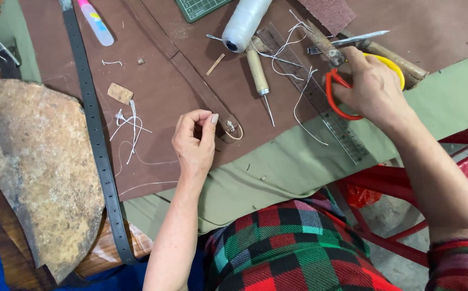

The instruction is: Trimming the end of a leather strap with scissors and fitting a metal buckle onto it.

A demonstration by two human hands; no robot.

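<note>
Plaid lap [293, 248] up close; left hand [195, 141] pinches fingers nearly shut beside the brown strap [201, 89], maybe on thread, can't tell. Right hand [374, 89] grips red-and-yellow scissors [337, 97] on the bench [277, 161].

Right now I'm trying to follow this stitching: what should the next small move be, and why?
Probably bring the scissors over to the strap end. The right hand rests on them by the ruler, while the left hand pinches something beside that stitched end, likely thread, too fine to see clearly.
</note>
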